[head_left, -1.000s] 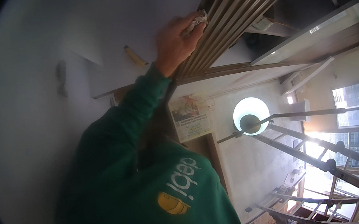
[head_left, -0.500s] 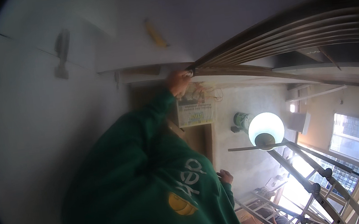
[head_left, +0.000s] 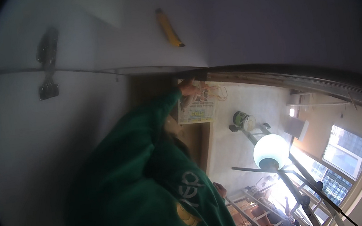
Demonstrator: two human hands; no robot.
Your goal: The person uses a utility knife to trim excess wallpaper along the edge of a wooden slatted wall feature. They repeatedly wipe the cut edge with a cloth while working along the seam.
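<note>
My left hand (head_left: 188, 88), reaching up from a green sleeve, is at the dark lower edge of a pale panel. Its fingers look bent near that edge, but blur hides what they hold. Just past it hang thin tan strands (head_left: 219, 92) above a sheet of newspaper (head_left: 196, 111). The dark, long panel edge (head_left: 254, 76) runs off to the right from there. Beside the front of my green sweater (head_left: 120, 176), my right hand (head_left: 220, 190) shows in part. Its fingers are curled, and the sweater covers the rest.
A yellow banana shape (head_left: 170, 28) shows on the pale surface above. A grey hinge-like fitting (head_left: 48, 62) crosses a seam at left. On the floor are a green-and-white bucket (head_left: 243, 121), a glowing globe lamp (head_left: 270, 151) and metal ladders (head_left: 310, 208). Another person (head_left: 274, 215) is behind the ladders.
The slatted dark panel, broad before, now shows only as a narrow edge. My left hand has come slightly down and right. The whole view has shifted, and the bucket shows more fully.
</note>
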